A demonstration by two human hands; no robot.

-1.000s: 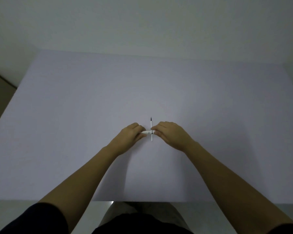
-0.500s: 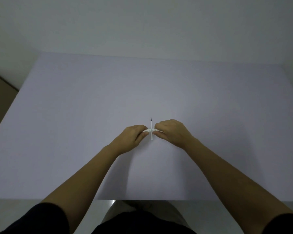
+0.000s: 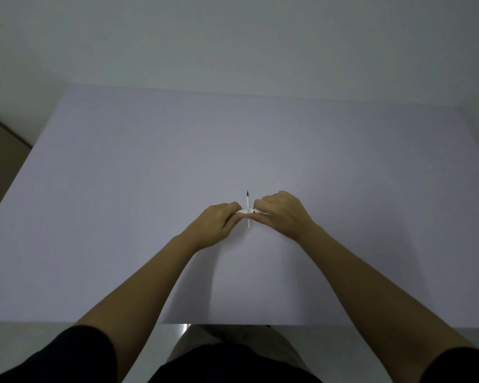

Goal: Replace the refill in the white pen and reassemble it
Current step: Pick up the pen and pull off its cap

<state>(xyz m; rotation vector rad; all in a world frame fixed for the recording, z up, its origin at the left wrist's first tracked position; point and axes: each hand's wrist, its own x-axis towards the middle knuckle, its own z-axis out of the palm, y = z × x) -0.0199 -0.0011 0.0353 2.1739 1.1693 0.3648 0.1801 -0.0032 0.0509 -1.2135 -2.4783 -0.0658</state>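
The white pen (image 3: 246, 210) is held crosswise just above the table, between both hands. My left hand (image 3: 216, 226) grips its left end and my right hand (image 3: 281, 214) grips its right end, so only a short middle stretch shows. A thin white refill (image 3: 248, 203) with a dark tip lies flat on the table, pointing away from me. It passes under the pen, and its near end sticks out below my fingers. Whether the pen's two halves are joined or apart is hidden by my fingers.
The pale lilac table (image 3: 150, 189) fills most of the view, its near edge close to my lap. A white wall stands behind it, and a brown surface (image 3: 0, 150) shows past the left edge.
Both hands have stayed on the pen at the same spot. My right hand has lifted and turned slightly, and the fingers on the pen have shifted a little. The refill has not moved.
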